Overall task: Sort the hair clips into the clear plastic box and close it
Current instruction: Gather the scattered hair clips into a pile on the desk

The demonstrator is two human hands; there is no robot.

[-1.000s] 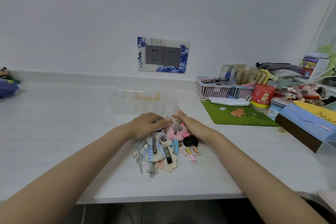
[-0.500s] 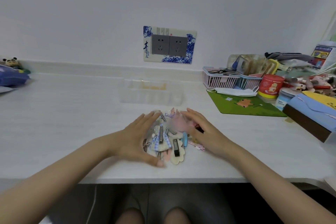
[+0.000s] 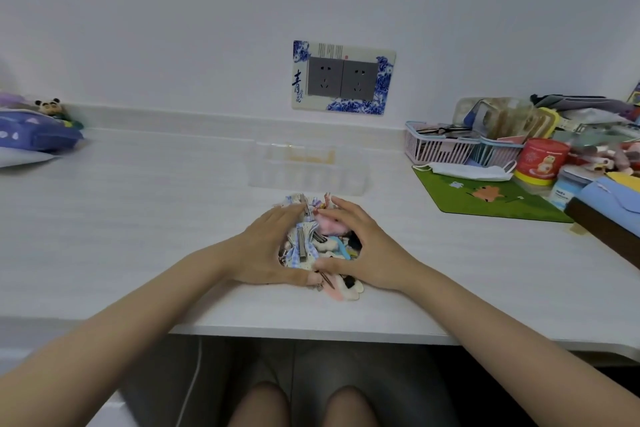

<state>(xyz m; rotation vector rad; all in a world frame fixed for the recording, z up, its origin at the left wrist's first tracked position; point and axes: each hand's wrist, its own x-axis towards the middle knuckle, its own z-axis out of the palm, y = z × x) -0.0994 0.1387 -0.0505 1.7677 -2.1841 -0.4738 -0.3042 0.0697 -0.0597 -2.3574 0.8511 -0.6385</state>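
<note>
A heap of colourful hair clips (image 3: pixel 313 243) lies on the white desk (image 3: pixel 138 218), pressed together between my two hands. My left hand (image 3: pixel 266 250) cups the heap's left side and my right hand (image 3: pixel 367 250) cups its right side; fingertips nearly meet at the far end and thumbs at the near end. A few clips (image 3: pixel 346 286) stick out below my thumbs. The clear plastic box (image 3: pixel 308 173) stands open just beyond the heap, its divided compartments faintly visible.
A green mat (image 3: pixel 485 198) with a face mask lies to the right. Behind it stand pink and blue baskets (image 3: pixel 436 147), a red tin (image 3: pixel 542 161) and a stack of clutter. A purple pouch (image 3: pixel 34 139) sits far left. The desk's front edge is close below my wrists.
My hands have drawn together around the clips, squeezing the spread pile into a tight heap. The view has tilted down, showing my knees under the desk.
</note>
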